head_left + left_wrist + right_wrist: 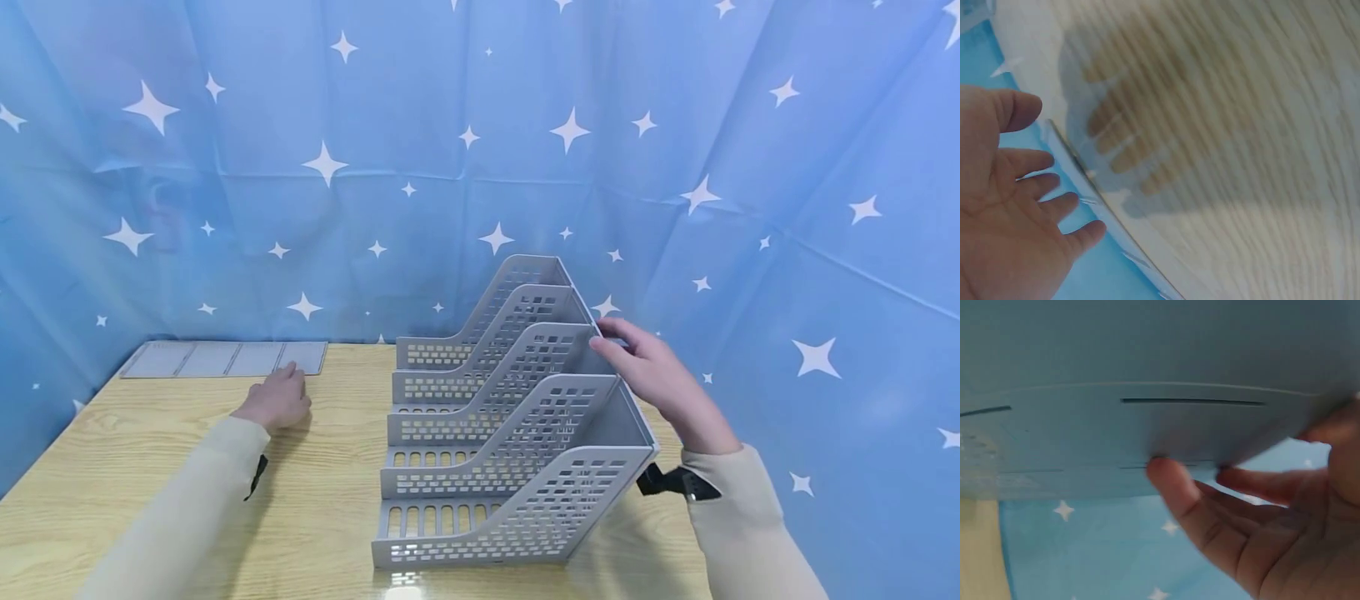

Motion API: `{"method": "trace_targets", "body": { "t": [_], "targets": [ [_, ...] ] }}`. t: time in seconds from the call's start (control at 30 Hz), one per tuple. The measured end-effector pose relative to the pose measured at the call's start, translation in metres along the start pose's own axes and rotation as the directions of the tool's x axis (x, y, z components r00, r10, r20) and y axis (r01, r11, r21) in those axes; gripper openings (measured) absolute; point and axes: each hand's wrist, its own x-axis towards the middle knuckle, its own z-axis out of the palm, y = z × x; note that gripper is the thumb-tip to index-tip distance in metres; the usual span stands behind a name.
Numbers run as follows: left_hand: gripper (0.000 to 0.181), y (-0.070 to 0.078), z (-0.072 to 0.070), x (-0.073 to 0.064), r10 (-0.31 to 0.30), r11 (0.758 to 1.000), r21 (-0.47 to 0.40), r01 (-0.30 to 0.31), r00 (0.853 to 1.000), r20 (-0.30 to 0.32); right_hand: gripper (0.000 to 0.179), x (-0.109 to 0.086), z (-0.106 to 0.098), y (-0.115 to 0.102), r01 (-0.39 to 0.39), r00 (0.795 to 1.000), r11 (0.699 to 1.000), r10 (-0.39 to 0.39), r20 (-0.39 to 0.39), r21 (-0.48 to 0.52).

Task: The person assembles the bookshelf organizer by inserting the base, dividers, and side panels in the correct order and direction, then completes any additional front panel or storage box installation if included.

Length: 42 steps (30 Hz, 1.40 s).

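A grey plastic file rack (480,479) with several slanted compartments and perforated dividers stands on the table. At its tall back edge is my right hand (648,367); the thumb lies over the edge and the fingers are behind it. The right wrist view shows fingertips (1163,465) against the smooth back panel (1197,428). My left hand (277,398) hovers over the table with relaxed fingers, holding nothing. In the left wrist view its palm (1016,212) shows, fingers apart. Just beyond it a flat grey panel (213,358), divided into sections, lies along the table's back edge.
The light wood-grain table (330,475) runs back to a blue curtain (420,142) with white stars, which also hangs along the left and right. A shadow of the left hand (1135,112) falls on the tabletop. Black bands circle both wrists.
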Motion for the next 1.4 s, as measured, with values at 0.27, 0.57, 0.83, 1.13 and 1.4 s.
{"method": "trace_targets", "body": {
  "t": [0.27,0.57,0.83,1.13,1.4],
  "targets": [
    [0.059,-0.005,0.014,-0.002,0.019,1.000,0.005,-0.019,1.000,-0.017,0.051,0.017,0.011,0.004,-0.002,0.998,0.990,0.010,-0.057,0.141],
    [0.023,0.029,0.022,-0.041,0.230,0.971,0.111,-0.214,0.959,-0.166,0.053,0.016,0.009,0.005,-0.017,0.998,0.986,0.025,-0.053,0.164],
    [0.034,0.049,0.041,-0.100,0.361,0.931,0.169,-0.322,0.880,-0.309,0.052,0.015,0.005,0.006,-0.005,0.997,0.986,0.018,-0.075,0.164],
    [0.040,0.047,0.023,-0.097,0.035,0.997,0.075,-0.020,0.977,-0.209,0.052,0.015,0.007,0.009,0.001,0.997,0.985,0.013,-0.081,0.172],
    [0.072,0.041,0.014,-0.050,-0.304,0.952,0.056,0.302,0.952,0.039,0.052,0.016,0.012,0.009,-0.020,0.998,0.979,0.033,-0.058,0.201]
  ]
}}
